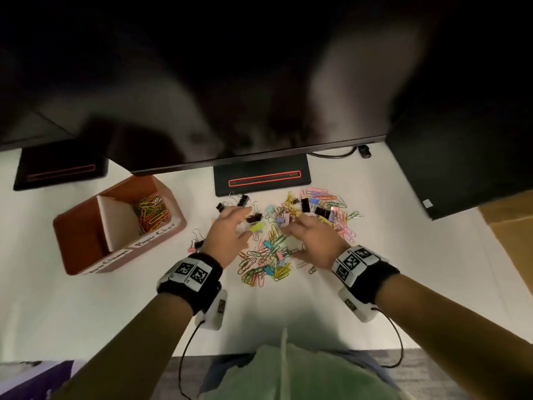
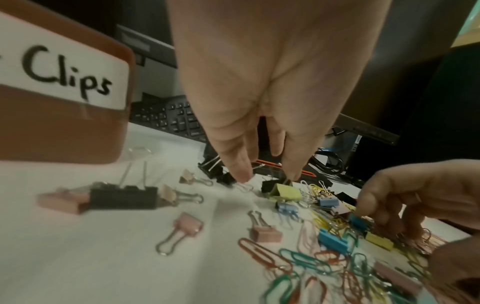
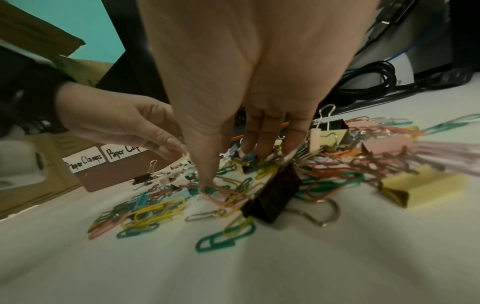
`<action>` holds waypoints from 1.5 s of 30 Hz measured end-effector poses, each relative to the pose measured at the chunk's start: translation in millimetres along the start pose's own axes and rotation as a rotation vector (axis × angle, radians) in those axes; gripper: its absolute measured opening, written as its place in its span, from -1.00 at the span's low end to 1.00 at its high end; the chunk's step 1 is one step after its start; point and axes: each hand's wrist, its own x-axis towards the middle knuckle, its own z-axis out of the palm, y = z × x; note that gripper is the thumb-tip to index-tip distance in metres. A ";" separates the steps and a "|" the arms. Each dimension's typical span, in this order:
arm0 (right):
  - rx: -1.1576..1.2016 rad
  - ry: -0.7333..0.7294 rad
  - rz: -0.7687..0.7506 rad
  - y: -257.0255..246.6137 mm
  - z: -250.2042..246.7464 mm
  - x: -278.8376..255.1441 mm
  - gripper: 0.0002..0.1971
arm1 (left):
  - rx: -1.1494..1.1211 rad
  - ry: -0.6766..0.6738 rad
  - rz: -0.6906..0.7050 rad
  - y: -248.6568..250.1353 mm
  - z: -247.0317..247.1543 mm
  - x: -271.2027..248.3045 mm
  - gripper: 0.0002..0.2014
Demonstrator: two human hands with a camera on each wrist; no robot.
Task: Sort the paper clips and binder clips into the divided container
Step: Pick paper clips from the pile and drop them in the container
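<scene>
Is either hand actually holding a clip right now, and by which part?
Neither has a clear grip. The left hand reaches with straight fingers toward the yellow binder clip. The right hand has fingertips down in the clip pile; whether they pinch anything cannot be told.

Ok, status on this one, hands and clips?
Left hand open, fingertips at yellow binder clip. Right hand spread on mixed pile. Container: paper clips only.

Glossy coloured-coated wire paper clips (image 1: 261, 256), matt white table (image 1: 375, 284) (smooth), paper-labelled brown container (image 1: 86, 241)
</scene>
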 end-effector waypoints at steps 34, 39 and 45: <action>0.062 0.077 -0.084 -26.8 -15.7 -1.8 -0.75 | -0.074 0.145 0.115 -33.5 -8.7 -40.6 -0.90; 0.134 0.141 -0.148 -76.3 -53.6 25.2 -0.78 | -0.313 0.194 0.041 -28.8 -80.8 -53.7 -0.91; 0.208 0.253 -0.253 -176.0 -79.9 98.1 -0.83 | -0.559 0.365 -0.070 -51.8 -163.9 -58.1 -0.88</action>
